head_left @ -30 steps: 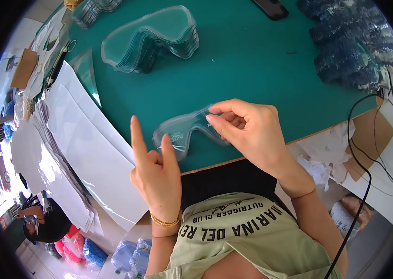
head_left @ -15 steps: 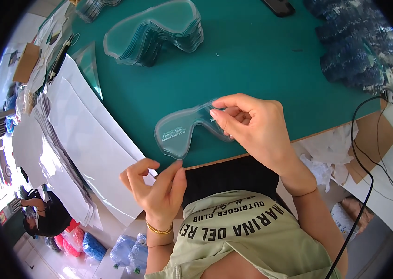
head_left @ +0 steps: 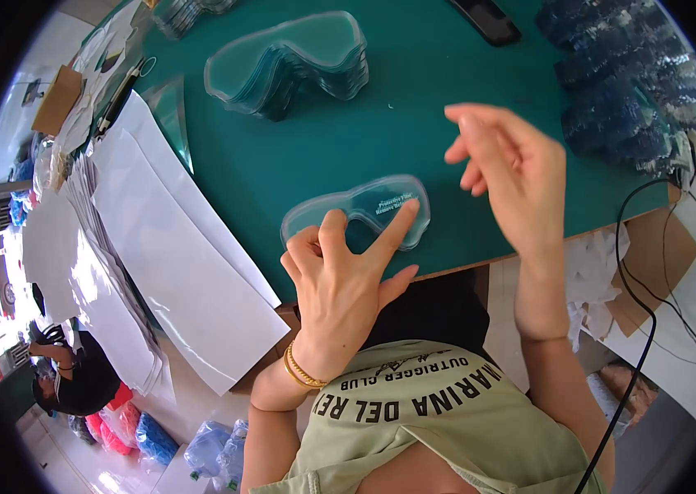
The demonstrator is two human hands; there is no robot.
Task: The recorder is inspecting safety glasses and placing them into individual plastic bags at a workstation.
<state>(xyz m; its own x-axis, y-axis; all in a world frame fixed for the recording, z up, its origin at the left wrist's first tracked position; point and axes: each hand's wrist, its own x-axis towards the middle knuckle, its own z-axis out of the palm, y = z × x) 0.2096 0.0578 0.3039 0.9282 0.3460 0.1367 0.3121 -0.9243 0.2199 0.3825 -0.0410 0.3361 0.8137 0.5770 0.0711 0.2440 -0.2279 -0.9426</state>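
Note:
A clear goggle-shaped lens lies flat near the front edge of the green table. Small printed text shows on its right lobe. My left hand rests over it with spread fingers, the index fingertip touching the printed lobe and other fingertips on the lens near the nose notch. Part of the lens is hidden under that hand. Raised to the right, my right hand is apart from the lens, its fingers loosely bent, and nothing visible is in it. Farther back stands a stack of similar clear lenses.
White sheets lie along the left side, with a dark-handled tool beyond them. A black phone-like object and stacked dark-blue pieces are at the back right. A black cable hangs at the right.
My right hand has let go of the lens and moved up and right. The left hand has moved up onto the lens, which now lies flat, slightly farther right.

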